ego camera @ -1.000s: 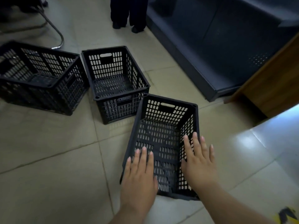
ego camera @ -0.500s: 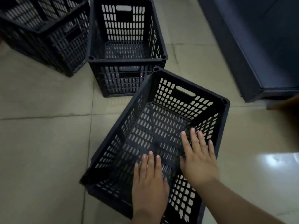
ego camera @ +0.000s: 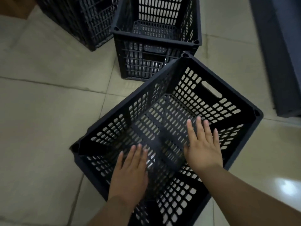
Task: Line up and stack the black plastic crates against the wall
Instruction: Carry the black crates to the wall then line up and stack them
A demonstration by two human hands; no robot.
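Three black perforated plastic crates stand on the tiled floor. The nearest crate (ego camera: 192,88) is turned at an angle, and its far corner almost touches the second crate (ego camera: 143,61) behind it. A third crate (ego camera: 84,20) sits at the upper left. My left hand (ego camera: 130,173) and my right hand (ego camera: 203,145) both hover over the nearest crate's open top, palms down and fingers spread, holding nothing. Whether they touch the crate I cannot tell.
A dark blue cabinet base (ego camera: 280,54) runs along the right side. A brown wooden corner (ego camera: 14,7) shows at the top left. Beige floor tiles (ego camera: 40,119) lie bare to the left of the crates.
My view has closed in on the nearest crate, which now fills the lower frame. Both hands have stayed spread over it, the right one reaching farther ahead.
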